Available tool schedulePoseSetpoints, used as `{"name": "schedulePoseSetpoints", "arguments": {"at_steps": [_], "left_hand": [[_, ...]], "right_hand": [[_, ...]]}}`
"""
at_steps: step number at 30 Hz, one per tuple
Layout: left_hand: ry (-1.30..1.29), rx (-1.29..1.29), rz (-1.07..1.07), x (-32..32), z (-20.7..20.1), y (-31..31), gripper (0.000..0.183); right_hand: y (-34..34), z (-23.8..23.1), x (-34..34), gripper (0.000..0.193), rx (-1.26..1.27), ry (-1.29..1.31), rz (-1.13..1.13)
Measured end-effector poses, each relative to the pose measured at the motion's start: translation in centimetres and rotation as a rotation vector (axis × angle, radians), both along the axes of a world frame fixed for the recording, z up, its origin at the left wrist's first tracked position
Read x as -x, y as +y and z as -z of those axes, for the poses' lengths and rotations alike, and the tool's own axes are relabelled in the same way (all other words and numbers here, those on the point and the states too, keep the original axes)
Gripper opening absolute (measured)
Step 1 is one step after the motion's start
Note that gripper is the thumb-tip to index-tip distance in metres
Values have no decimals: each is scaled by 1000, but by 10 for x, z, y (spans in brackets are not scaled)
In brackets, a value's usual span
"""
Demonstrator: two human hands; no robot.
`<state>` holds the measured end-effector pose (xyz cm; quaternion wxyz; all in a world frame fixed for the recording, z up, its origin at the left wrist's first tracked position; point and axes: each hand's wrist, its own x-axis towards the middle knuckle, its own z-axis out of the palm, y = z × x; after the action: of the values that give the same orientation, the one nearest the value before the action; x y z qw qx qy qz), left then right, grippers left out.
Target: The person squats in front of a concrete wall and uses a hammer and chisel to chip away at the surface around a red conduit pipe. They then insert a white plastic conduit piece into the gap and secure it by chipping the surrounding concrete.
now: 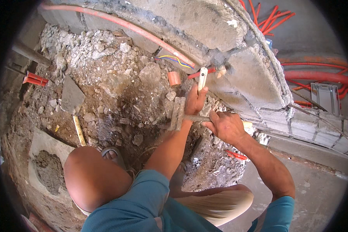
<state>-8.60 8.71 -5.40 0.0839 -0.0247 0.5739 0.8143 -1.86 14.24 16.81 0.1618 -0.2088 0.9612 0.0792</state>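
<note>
My left hand (195,101) is closed around a pale, narrow bar-shaped tool (202,78) with a dark round spot near its end; its exact kind I cannot make out. It is upright beside the broken wall (255,73). My right hand (227,127) grips the handle of a hammer (177,113), whose blocky, cement-crusted head lies across the view over my left wrist. The handle's yellowish end shows past my right palm. Near the left hand are a red conduit stub (201,73), a short orange pipe piece (174,78) and blue and yellow wires (174,60).
Rubble and soil (116,85) cover the ground. A trowel (72,96) lies at left, near a board (34,145) bearing wet mortar (49,172). A long red conduit (123,24) runs along the wall. Beyond it lie red pipes (321,76) and a metal box (326,99).
</note>
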Motion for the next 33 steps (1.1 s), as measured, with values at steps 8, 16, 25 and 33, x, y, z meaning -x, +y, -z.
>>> {"name": "schedulePoseSetpoints", "arguments": {"at_steps": [8,16,25,33], "left_hand": [[-54,28,-11,29,38,3,47],[99,147,-60,26,25,-8,48],[61,191,-36,17,-3,-29,41],[-49,146,36,14,-29,-19,38]], "right_hand": [[6,-7,24,47,-20,44,144],[-1,-15,18,46,149,134,151],[-10,-20,15,43,253,126,76],[35,-5,28,48,90,111,139]]}}
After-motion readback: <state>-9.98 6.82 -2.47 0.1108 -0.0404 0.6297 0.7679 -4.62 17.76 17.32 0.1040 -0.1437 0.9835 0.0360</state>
